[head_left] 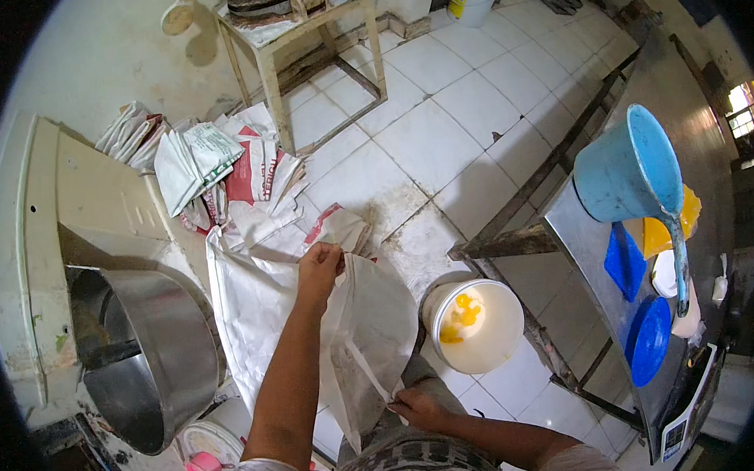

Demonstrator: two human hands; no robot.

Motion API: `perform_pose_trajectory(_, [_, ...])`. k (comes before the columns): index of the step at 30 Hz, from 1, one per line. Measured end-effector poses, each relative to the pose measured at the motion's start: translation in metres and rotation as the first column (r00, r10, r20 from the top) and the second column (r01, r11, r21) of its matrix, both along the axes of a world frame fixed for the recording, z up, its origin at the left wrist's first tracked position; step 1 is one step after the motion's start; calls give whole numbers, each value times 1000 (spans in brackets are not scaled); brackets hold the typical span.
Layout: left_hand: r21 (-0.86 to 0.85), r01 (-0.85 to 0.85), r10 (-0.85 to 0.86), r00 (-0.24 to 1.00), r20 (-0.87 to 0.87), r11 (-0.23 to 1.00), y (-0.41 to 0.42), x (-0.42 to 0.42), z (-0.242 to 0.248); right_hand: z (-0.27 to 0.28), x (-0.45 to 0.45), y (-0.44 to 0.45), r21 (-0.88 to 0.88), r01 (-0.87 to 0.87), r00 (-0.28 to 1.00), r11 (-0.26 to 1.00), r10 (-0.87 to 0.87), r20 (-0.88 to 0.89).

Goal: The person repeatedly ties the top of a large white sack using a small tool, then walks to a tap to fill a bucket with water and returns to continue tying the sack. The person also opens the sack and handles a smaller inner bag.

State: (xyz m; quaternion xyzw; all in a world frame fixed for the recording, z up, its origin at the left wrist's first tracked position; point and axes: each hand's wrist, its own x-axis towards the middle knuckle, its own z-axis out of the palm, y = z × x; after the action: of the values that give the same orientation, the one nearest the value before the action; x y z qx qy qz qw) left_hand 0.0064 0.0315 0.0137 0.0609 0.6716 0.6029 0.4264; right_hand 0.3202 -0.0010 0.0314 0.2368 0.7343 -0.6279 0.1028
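Observation:
Between my two hands stretches a large white sack [368, 301], its front part creased and hanging down before my legs. With my left hand [320, 272] I pinch its far edge. My right hand [421, 406] grips its near edge close to my body. A white bucket [435, 316] with several yellow egg yolks [463, 317] inside stands on the floor, to the right of the sack. To the left of the sack is a steel mixer bowl [177, 351] in a cream-coloured machine [109, 200].
Beyond the sack lies a pile of folded paper sacks [197, 156]. A steel table [567, 217] on the right carries a blue dipper [619, 175], a blue dish [649, 342] and a scale [688, 404]. A pink scoop [205, 467] rests on a lidded bucket [214, 436]. A small table [266, 61] stands ahead.

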Motion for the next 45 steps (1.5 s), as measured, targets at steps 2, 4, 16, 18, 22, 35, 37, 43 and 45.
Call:
perform_pose_trajectory(2, [-31, 43, -44, 997, -62, 999, -1, 5, 7, 2, 13, 16, -86, -55, 995, 995, 61, 76])
perform_pose_trajectory(4, [-114, 103, -122, 977, -176, 988, -6, 14, 14, 1, 12, 34, -62, -102, 981, 993, 111, 158])
perform_pose_trajectory(16, [-337, 235, -407, 403, -820, 912, -21, 39, 43, 161, 27, 108, -240, 229, 972, 943, -209, 106])
perform_pose_trajectory(18, [-205, 648, -567, 417, -710, 734, -49, 85, 68, 168, 15, 129, -71, 296, 955, 953, -294, 34])
perform_pose_trajectory(22, [377, 387, -492, 837, 240, 842, -92, 153, 110, 147, -31, 122, 38, 156, 988, 987, -155, -17])
perform_pose_trajectory(35, [-143, -885, 766, 457, -452, 443, -384, 183, 150, 132, -112, 8, 73, -296, 943, 953, 303, -140])
perform_pose_trajectory(37, [-136, -962, 679, 263, -686, 235, -462, 183, 145, 126, -122, -8, 239, -212, 944, 948, 262, -200])
perform_pose_trajectory(43, [-147, -986, 702, 156, -695, 75, -673, 79, 108, 100, -120, -38, 402, -153, 985, 903, 106, 137])
perform_pose_trajectory(45, [-268, -962, 513, 253, -820, 47, -729, 29, 96, 85, -112, -53, 233, 58, 997, 971, -68, 39])
